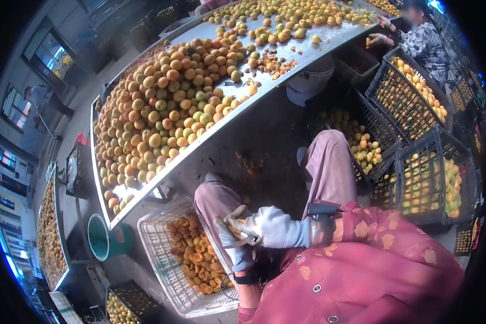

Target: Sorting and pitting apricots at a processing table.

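Observation:
My right hand (271, 227), in a pale glove with stained fingertips, is closed around a small metal bladed tool (247, 239). The blade reaches across to my left hand (237, 247), also gloved, just beside and below it. Whether the left fingers hold anything is hidden. Both hands are over my left thigh, next to a white plastic crate (162, 259) of halved apricots (200, 259). Beyond my knees, a large heap of whole apricots (166, 97) lies on a metal-edged table (186, 160).
Black crates (421, 178) of apricots stack at the right, beside a co-worker (425, 44) with gloved hands. A white bucket (310, 83) stands beneath the table's edge. A green bucket (111, 239) is left of the white crate. Pits and scraps (273, 65) lie on the table.

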### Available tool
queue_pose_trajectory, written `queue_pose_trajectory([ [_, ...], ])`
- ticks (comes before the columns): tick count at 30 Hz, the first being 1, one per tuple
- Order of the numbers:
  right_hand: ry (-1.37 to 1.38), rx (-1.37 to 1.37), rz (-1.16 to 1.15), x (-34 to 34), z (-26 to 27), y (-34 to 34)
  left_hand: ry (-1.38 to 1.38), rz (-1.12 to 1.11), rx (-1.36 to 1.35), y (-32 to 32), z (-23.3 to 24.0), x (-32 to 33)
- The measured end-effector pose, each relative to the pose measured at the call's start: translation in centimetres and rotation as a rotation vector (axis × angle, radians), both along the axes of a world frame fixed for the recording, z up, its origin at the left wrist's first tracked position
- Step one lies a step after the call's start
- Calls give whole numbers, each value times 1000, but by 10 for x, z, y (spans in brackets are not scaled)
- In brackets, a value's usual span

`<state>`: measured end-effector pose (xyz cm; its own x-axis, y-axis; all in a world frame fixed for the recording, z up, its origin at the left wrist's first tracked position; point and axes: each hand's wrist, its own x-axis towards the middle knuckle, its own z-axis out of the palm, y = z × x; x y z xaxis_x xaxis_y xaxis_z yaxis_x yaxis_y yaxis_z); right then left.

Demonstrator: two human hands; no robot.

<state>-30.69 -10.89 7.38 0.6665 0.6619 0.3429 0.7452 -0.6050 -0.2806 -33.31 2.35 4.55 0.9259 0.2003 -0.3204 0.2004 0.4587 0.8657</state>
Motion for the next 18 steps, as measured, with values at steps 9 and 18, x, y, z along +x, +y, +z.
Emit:
queue_pose_trajectory([
  [9,1336,782,-206,24,2,3,43,247,182,5,18,4],
  [18,905,1403,-581,167,-3,-96,173,302,756,172,-78,-26],
])
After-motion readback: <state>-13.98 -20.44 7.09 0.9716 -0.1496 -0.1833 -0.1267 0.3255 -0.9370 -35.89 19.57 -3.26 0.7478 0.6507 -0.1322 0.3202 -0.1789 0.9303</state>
